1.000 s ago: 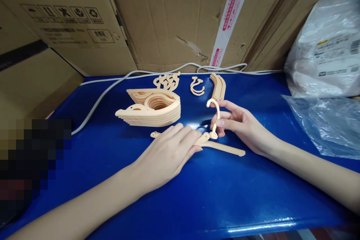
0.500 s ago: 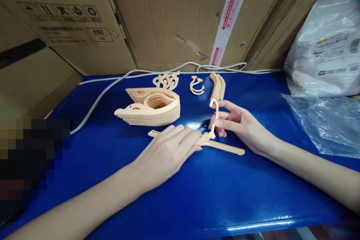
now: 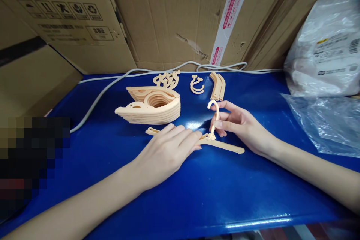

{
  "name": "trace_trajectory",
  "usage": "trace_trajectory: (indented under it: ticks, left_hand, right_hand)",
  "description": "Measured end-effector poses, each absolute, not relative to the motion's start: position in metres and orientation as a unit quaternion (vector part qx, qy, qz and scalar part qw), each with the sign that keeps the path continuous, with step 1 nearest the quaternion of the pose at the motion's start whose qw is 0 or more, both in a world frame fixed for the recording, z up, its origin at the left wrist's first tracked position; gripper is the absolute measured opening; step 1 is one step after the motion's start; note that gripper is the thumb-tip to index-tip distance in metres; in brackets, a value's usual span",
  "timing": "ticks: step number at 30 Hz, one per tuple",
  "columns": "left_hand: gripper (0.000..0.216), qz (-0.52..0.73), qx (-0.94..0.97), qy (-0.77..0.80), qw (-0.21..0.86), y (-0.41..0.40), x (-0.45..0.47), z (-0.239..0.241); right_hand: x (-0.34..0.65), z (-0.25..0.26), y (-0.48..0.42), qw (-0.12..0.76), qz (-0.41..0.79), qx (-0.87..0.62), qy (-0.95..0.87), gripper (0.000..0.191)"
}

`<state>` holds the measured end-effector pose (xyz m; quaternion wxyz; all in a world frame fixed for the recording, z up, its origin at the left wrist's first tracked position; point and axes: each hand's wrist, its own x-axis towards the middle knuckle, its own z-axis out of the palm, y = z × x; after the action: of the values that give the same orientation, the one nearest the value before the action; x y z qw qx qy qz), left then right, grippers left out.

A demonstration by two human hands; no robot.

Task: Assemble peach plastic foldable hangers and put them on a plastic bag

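Note:
My left hand point(image 3: 176, 146) is closed over the middle of a cream plastic hanger body point(image 3: 226, 146), whose two arms stick out to either side. Between the thumb and fingers of my right hand point(image 3: 234, 122) is a cream hanger hook point(image 3: 217, 114), held upright with its curve at the top. The hook's lower end meets the hanger body at its centre; whether it is fully seated I cannot tell. Just behind my left hand lies a stack of cream hanger pieces point(image 3: 149, 117). My left palm hides part of the body.
Loose hooks point(image 3: 166, 80), two more hooks point(image 3: 197, 84) and a few curved arms point(image 3: 217, 87) lie along the back of the blue table point(image 3: 208, 195). A white cable point(image 3: 104, 92) runs behind them. Cardboard boxes point(image 3: 174, 18) stand behind, with clear plastic bags point(image 3: 323, 52) at right.
The hook has tilted slightly to the left at its top. The hanger body has shifted a little under my left hand, its left end moving left.

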<state>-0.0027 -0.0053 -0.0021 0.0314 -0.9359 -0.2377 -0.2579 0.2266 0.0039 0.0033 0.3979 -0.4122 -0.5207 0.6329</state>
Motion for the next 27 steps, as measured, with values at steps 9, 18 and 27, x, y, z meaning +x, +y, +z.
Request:
trace_trajectory:
  ticks: [9, 18, 27]
  left_hand:
    - [0.021, -0.263, -0.933, -0.242, 0.044, -0.006, -0.0027, -0.0015]
    - [0.021, -0.243, -0.935, -0.246, 0.077, -0.0051, -0.003, -0.0036]
    - [0.023, -0.219, -0.94, -0.236, 0.115, -0.0051, -0.0034, -0.0033]
  right_hand:
    - [0.2243, 0.0034, 0.0025, 0.399, 0.641, -0.423, -0.502, 0.042]
    - [0.2245, 0.0051, 0.0006, 0.412, 0.61, -0.423, -0.528, 0.039]
    - [0.2241, 0.0058, -0.0016, 0.411, 0.571, -0.414, -0.578, 0.034]
